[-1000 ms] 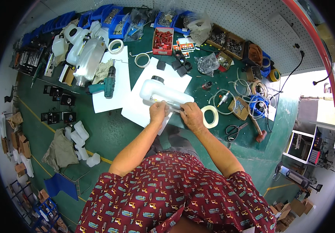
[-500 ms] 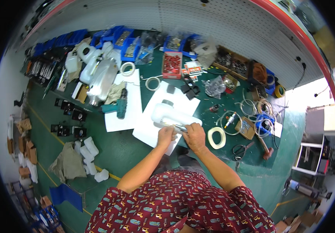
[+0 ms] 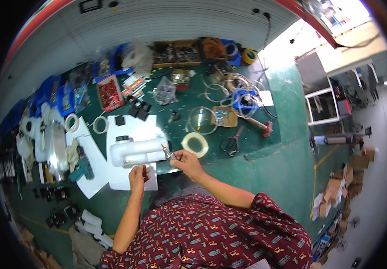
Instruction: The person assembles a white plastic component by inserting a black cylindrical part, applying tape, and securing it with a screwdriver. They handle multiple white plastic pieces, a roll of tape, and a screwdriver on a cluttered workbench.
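Right fingers (image 3: pixel 182 156) on fitting (image 3: pixel 169 154); tip (image 3: pixel 163 146) forward-left

White bottle (image 3: pixel 146 153), landmark, one.
Left of bottle: passage over bare paper (image 3: pixel 101 180), bounded by a drill (image 3: pixel 85 165).
Beyond bottle: strip of paper, passable; a black block (image 3: pixel 120 120) stands in the way farther back.
Near side of bottle: left hand (image 3: pixel 138 178) in the way; gap rightward of it.
Right end of bottle: blocked by right hand (image 3: pixel 188 165) and upright-tilted metal fitting (image 3: pixel 169 155).
Farther right of bottle: tape roll (image 3: pixel 185 142), obstacle; open tabletop (image 3: pixel 215 151); then scissors (image 3: pixel 232 144), obstacle.
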The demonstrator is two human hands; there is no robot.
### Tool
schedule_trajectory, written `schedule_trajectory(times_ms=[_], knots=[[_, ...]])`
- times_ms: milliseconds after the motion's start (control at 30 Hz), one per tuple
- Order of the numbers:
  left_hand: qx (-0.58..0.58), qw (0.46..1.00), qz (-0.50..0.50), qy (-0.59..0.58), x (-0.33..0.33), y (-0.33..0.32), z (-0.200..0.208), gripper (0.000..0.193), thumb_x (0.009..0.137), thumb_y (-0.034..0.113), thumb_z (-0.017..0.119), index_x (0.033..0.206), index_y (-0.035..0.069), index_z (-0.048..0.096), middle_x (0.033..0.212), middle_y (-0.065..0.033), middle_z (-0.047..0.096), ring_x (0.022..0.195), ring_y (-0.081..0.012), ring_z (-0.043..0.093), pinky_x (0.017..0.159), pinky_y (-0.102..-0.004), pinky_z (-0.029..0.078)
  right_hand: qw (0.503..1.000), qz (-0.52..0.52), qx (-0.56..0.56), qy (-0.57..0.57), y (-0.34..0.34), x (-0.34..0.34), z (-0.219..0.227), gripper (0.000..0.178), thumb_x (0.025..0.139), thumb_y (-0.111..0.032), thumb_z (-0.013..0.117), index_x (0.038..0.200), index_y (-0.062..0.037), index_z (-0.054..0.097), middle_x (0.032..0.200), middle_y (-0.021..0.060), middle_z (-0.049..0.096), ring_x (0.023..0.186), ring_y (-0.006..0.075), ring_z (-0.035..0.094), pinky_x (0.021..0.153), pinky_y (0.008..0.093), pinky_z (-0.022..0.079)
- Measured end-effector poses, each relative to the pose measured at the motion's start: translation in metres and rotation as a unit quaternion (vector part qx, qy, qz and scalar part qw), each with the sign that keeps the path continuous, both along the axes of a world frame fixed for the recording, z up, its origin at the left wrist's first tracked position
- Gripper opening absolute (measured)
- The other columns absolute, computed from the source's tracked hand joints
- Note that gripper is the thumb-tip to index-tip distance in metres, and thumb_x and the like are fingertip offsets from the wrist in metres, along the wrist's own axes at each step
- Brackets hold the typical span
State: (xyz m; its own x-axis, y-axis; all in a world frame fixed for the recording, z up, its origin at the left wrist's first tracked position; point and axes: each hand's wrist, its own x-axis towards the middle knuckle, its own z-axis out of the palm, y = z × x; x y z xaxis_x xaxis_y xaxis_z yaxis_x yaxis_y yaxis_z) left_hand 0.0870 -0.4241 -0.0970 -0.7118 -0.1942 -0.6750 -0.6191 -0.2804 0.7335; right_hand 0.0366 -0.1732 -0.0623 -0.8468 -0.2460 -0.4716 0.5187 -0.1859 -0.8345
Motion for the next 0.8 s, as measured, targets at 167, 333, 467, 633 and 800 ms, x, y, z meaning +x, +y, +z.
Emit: schedule_trajectory(times_ms=[167,333,467,633,800], knots=[[0.008,0.992,-0.121,-0.019,0.006,0.011,0.003,0.026,0.105,0.03,0.064,0.104,0.004,0.068,0.088,-0.0038,0.07,0.074,-0.0105,0.062,0.069,-0.0268,0.055,0.952,-0.089,-0.259,-0.138,0.061,0.006,0.021,0.03,0.098,-0.012,0.067,0.126,-0.006,0.059,0.111,0.0077,0.066,0.098,0.0202,0.068,0.093,0.0418,0.059],[0.009,0.956,-0.294,0.02,-0.004,0.046,0.008,0.021,0.104,0.025,0.067,0.103,0.004,0.069,0.09,-0.0021,0.07,0.075,-0.008,0.061,0.07,-0.025,0.054,0.974,-0.15,-0.16,-0.057,0.098,-0.027,0.034,0.028,0.09,-0.013,0.074,0.115,-0.0084,0.063,0.097,0.0041,0.067,0.087,0.0175,0.067,0.084,0.0374,0.058],[0.003,0.93,-0.364,0.046,-0.023,0.083,0.024,0.02,0.103,0.022,0.069,0.105,0.003,0.069,0.09,0.0004,0.067,0.078,-0.0059,0.059,0.071,-0.0238,0.05,0.915,-0.259,0.309,0.012,0.154,-0.063,0.004,0.029,0.079,-0.025,0.087,0.091,-0.0046,0.07,0.08,0.0105,0.071,0.073,0.0216,0.069,0.07,0.0369,0.056],[-0.003,0.921,-0.384,0.063,-0.032,0.104,0.037,0.019,0.101,0.02,0.072,0.105,0.002,0.069,0.09,0.001,0.067,0.082,-0.0059,0.059,0.075,-0.0239,0.049,0.714,-0.26,0.643,-0.093,0.251,-0.072,-0.074,0.045,0.075,-0.038,0.09,0.097,-0.0027,0.073,0.101,0.0211,0.076,0.098,0.0445,0.072,0.087,0.0541,0.058],[-0.034,0.915,-0.395,0.066,-0.023,0.105,0.032,0.019,0.102,0.019,0.07,0.107,0.001,0.069,0.094,-0.0003,0.069,0.084,-0.0068,0.06,0.076,-0.0245,0.05,0.723,-0.246,0.619,-0.186,0.26,-0.089,-0.079,0.042,0.07,-0.034,0.088,0.099,-0.007,0.075,0.11,0.0219,0.077,0.106,0.0427,0.073,0.095,0.0512,0.058]])
